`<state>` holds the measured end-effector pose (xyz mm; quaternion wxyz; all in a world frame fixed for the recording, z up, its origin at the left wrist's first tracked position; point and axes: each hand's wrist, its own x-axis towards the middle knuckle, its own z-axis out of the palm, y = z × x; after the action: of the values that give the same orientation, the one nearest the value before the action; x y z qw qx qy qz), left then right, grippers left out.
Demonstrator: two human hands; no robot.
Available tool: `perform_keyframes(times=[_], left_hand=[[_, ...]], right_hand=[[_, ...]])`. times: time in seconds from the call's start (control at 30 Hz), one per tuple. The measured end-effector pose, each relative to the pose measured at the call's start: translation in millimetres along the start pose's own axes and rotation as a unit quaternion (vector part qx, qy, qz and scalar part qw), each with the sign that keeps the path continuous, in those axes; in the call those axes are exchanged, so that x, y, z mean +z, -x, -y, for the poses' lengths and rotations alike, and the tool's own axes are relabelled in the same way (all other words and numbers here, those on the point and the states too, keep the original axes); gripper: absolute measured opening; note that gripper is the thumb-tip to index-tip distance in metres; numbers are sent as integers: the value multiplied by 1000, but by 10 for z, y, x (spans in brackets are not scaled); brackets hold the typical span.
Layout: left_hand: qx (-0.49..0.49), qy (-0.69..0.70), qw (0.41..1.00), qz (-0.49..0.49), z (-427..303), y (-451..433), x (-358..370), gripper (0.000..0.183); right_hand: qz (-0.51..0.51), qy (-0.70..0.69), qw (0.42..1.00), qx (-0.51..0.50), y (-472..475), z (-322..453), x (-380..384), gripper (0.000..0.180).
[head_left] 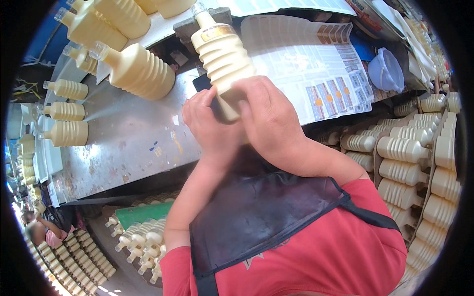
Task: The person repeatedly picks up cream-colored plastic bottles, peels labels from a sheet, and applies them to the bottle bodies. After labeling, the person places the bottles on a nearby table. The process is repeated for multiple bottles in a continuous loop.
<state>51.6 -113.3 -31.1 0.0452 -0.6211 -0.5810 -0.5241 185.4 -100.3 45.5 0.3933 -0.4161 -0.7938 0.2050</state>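
A cream ribbed plastic bottle (226, 55) with a clear threaded neck lies tilted in front of me, its neck pointing away and resting by a grey block (221, 16). A gold label strip is on its shoulder. My left hand (207, 122) is at the left side of its lower end, and my right hand (270, 114) wraps the right side; both hold it. Under and beside the bottle lie sheets of printed labels (296, 74), some with blue and orange designs. A larger cream bottle (142, 74) stands to the left on the metal table (137, 137).
Several smaller bottles (68, 111) line the table's left edge; more stand at the upper left. A pale blue bucket (386, 70) is at the right. Racks of bottles (403, 148) fill the right side, others lie below the table (148, 236). A co-worker (48, 231) is at the far left.
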Motion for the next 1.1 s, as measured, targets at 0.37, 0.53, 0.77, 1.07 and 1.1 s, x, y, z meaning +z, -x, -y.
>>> perform_keyframes(times=[0.37, 0.53, 0.77, 1.07, 1.1], left_hand=[[-173, 158, 966, 114, 410, 298, -116, 84], [-178, 160, 965, 105, 451, 284, -144, 80], [105, 27, 991, 75, 93, -235, -251, 81], [-162, 103, 970, 148, 163, -56, 8, 93], [-106, 89, 981, 136, 219, -62, -31, 93]], right_hand=[[-76, -115, 962, 237, 417, -982, 236, 30], [-103, -401, 853, 317, 76, -853, -28, 37], [53, -419, 824, 378, -205, -838, -263, 34], [138, -395, 856, 305, -194, -851, -86, 43], [132, -438, 837, 300, -160, -897, -30, 43]])
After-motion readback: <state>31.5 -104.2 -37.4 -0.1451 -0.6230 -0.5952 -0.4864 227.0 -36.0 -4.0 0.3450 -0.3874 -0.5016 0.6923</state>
